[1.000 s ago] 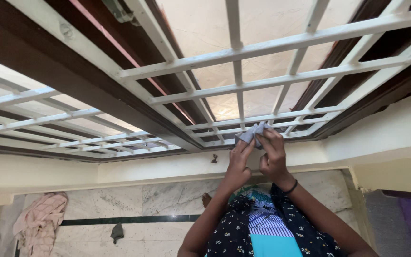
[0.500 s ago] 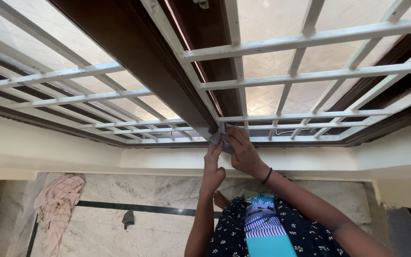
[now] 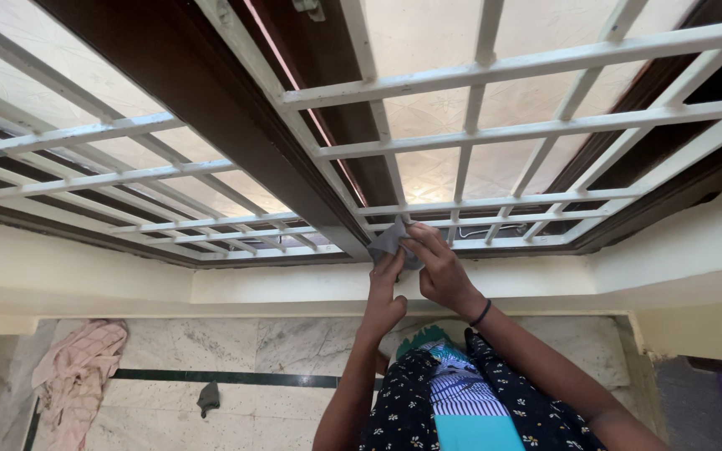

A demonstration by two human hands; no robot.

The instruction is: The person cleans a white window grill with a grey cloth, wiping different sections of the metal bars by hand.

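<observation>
While pressed to the white window grille [image 3: 428, 209] | grey cloth [image 3: 388, 240]: soft, light, limp | left hand [image 3: 383, 294] and right hand [image 3: 438, 267] fingers pinch its bunched edges, the best hold.

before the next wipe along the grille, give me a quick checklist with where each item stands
1. Cloth held by both hands: ok.
2. Left hand fingers on the cloth's lower edge: ok.
3. Right hand pinching the cloth by the grille: ok.
4. Cloth touching the bottom bar next to the brown frame: ok.
5. Bar clean: cannot tell.
6. Spare pink cloth lies on the floor, away from the hands: not ok.
</observation>
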